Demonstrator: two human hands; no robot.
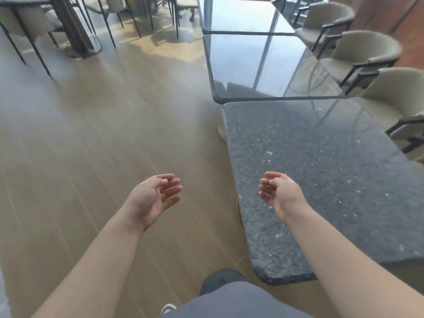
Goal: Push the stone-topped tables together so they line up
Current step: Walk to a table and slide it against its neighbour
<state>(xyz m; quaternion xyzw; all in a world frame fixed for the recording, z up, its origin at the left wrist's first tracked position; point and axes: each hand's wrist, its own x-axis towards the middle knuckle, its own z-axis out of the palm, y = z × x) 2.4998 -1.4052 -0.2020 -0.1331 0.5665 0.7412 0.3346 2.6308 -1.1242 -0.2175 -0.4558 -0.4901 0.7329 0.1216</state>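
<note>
The near bench [321, 180] runs off the right edge of the frame, so its far right side and its legs are out of sight; only a pale bit of base [220, 134] shows under its left edge. Its top is dark speckled stone with pale flecks, rounded at the corners and matte where no light falls on it. The middle bench [252, 65] lies just beyond it, edge close to edge or touching, though the seam is too dim to judge; its left edge sits a little further left than the near bench's, so the two do not line up. Its top is glossy and mirrors window bars, which hides the stone grain. A far bench [238, 14] butts against the middle one and is cut off at the top of the frame.

Beyond the near bench's right side stand beige padded chairs [367, 49] with thin dark frames, the nearest one cropped by the frame. Left of the benches the wooden floor [91, 145] is blurred, and the dark table legs [75, 26] at the back are hard to make out.

The left hand [156, 198] hovers over the floor just left of the near bench, palm turned inward, fingers loosely curled and apart, its grip on nothing. The right hand [280, 193] hovers over the near bench's left part, fingers likewise curled and apart, grip empty; whether it touches the stone cannot be told. A grey trouser knee [236, 297] and a shoe tip [168, 308] show at the bottom edge.
</note>
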